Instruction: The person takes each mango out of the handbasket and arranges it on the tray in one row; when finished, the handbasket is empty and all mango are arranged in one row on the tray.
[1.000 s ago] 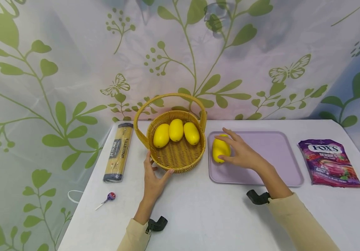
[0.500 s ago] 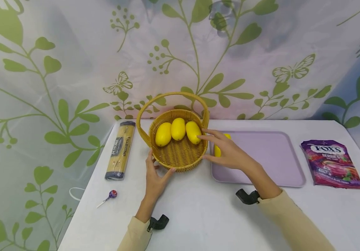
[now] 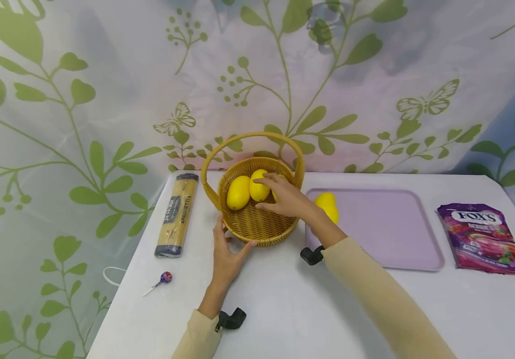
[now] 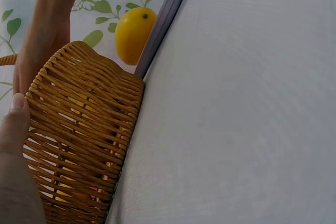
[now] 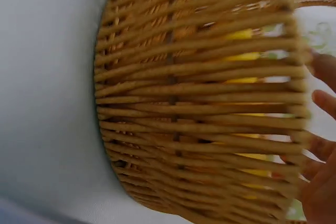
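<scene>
Gripped the wicker basket [image 3: 266,241] with the left hand [image 3: 229,259] curved round its near wall; poised the right hand [image 3: 288,198] over yellow fruits [image 3: 238,193] inside with fingers apart; could not tell if touching; had another fruit [image 3: 328,207] on the lilac tray [image 3: 383,229] just right.

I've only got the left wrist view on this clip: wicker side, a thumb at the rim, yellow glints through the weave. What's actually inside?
Observer: In the head view, two mangoes show plainly, with more yellow partly hidden behind the right hand.
Operator: Is that hand outside the basket or over it?
Observer: Over its interior; whether it touches any fruit, I can't tell.
Operator: What lies on the side away from the lilac tray?
Observer: A spaghetti packet, lying to the left.
</scene>
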`<state>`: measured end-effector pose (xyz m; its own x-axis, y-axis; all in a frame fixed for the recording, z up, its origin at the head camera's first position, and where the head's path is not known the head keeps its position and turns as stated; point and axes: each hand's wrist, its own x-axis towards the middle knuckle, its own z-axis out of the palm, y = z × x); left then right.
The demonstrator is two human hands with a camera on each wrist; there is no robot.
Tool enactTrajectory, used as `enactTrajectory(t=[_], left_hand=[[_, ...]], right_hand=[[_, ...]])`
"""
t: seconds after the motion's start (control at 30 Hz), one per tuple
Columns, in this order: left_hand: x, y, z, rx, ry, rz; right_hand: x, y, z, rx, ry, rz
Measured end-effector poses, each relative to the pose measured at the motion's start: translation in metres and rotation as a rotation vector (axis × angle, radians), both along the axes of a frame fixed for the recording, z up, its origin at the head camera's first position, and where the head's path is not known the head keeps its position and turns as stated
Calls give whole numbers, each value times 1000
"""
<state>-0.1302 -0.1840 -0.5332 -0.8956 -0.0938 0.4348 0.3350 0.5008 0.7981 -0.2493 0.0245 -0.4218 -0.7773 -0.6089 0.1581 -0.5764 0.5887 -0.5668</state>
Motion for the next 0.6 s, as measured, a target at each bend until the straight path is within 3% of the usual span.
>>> enactTrajectory(t=[0.3,0.47,0.6], left_hand=[[1,1,-3,-20,-9,5],[1,0,-4,-32,-15,7],[0,-2,-3,-34,-2,4]], right_hand=[[-33,-11,-22,72,-43,-106],[-38,-13,-28,130,-86,-137],[-37,-16,-30,171,-53,-117]])
